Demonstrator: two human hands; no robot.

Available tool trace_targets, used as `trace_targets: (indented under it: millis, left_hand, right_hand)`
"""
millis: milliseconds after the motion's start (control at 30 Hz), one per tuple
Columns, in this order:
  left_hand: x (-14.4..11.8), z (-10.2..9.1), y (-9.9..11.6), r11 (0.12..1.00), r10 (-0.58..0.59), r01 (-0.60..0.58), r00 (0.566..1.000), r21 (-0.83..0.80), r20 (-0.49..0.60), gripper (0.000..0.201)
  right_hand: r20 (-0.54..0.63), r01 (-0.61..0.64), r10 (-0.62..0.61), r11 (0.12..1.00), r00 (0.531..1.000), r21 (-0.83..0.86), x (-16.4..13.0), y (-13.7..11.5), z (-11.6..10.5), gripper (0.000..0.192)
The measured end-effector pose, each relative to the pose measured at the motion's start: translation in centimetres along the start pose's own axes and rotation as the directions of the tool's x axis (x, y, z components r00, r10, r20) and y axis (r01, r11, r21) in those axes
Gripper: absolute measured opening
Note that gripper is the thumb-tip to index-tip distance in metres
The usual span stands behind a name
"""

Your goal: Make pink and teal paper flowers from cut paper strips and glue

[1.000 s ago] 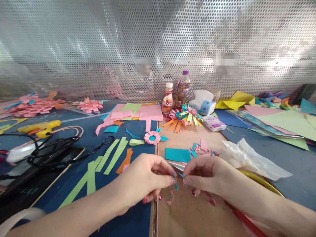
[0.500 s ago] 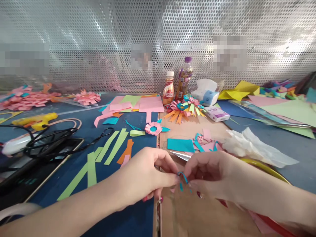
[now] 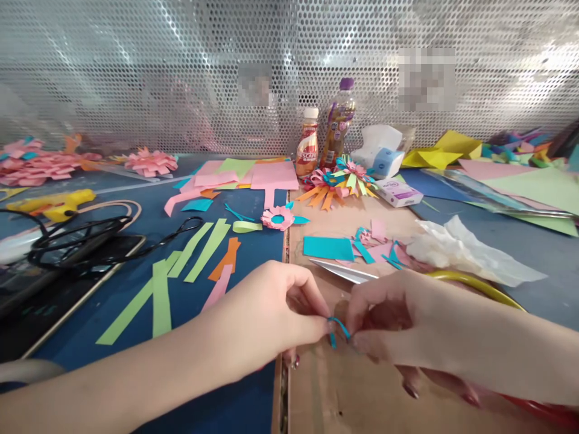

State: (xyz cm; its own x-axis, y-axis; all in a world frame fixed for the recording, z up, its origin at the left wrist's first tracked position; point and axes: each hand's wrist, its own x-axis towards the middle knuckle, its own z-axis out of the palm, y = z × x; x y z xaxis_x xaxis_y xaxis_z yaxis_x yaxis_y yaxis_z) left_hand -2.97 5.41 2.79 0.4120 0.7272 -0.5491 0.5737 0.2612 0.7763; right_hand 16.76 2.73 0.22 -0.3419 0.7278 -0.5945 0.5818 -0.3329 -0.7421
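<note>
Since a second ago our hands have slid toward 6 o'clock, baring the scissors [image 3: 344, 270] at 12 o'clock of them. Our left hand [image 3: 266, 316] and right hand [image 3: 398, 325] meet fingertip to fingertip low over the tabletop [image 3: 362, 398], palms turned inward. Both sets of fingers are closed, pinching the blue paper strip [image 3: 337, 328] between them.

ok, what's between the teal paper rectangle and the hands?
In the head view, a silvery pointed blade lies on the cardboard, between the teal rectangle and the left hand and right hand.
</note>
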Motion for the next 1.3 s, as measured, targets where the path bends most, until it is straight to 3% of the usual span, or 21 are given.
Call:
trace_targets:
  millis: [333, 600, 800, 967, 1300]
  left_hand:
    - [0.4, 0.3, -1.1, 0.994, 0.084, -0.080, 0.995, 0.077, -0.047, 0.004]
    - [0.2, 0.2, -1.0, 0.981, 0.059, -0.041, 0.994, 0.190, -0.087, 0.007]
    - [0.1, 0.0, -0.8, 0.970, 0.039, -0.013, 0.994, 0.241, -0.102, 0.010]
    - [0.4, -0.1, -1.2, 0.982, 0.076, -0.062, 0.995, 0.177, -0.071, 0.010]
    - [0.1, 0.0, -1.5, 0.981, 0.113, -0.092, 0.987, 0.171, -0.118, 0.006]
  right_hand:
    - [-0.076, -0.089, 0.105, 0.979, 0.992, 0.181, 0.4, -0.8, 2.0, 0.035]
    - [0.004, -0.234, 0.240, 0.943, 0.971, 0.234, 1.0, -0.6, 2.8, 0.033]
    - [-0.046, -0.195, 0.207, 0.962, 0.977, 0.193, 1.1, -0.4, 3.4, 0.032]
    - [-0.133, -0.089, 0.105, 0.988, 0.986, 0.124, 0.6, -1.5, 3.8, 0.027]
    - [-0.132, -0.062, 0.084, 0.985, 0.988, 0.160, -0.4, -2.5, 3.9, 0.032]
